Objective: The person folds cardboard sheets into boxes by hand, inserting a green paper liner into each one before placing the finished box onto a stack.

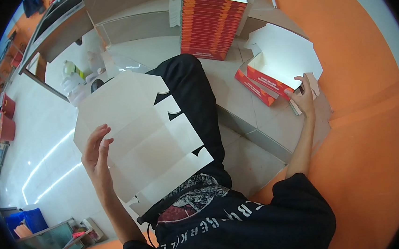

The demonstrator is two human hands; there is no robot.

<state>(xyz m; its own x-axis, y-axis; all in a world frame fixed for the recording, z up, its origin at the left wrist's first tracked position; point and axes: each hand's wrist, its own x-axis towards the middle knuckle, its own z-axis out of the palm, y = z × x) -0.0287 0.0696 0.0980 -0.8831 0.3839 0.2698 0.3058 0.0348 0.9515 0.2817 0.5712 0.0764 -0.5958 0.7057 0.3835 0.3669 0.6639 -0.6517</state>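
A flat, unfolded white cardboard box blank (pixel 139 138) rests across my lap, over my black trousers. My left hand (pixel 96 151) lies against its left edge with the fingers spread along the sheet. My right hand (pixel 304 96) reaches out to the right and grips the corner of a partly folded box (pixel 281 59), white inside and red with printing on its outer walls, which sits on the pale floor.
A tall stack of red flat box blanks (pixel 210 25) stands ahead on the floor, topped by an open white box. Orange floor (pixel 372 111) spreads to the right. Bottles (pixel 71 71) and a shelf stand at the left, plus a blue crate (pixel 29 221).
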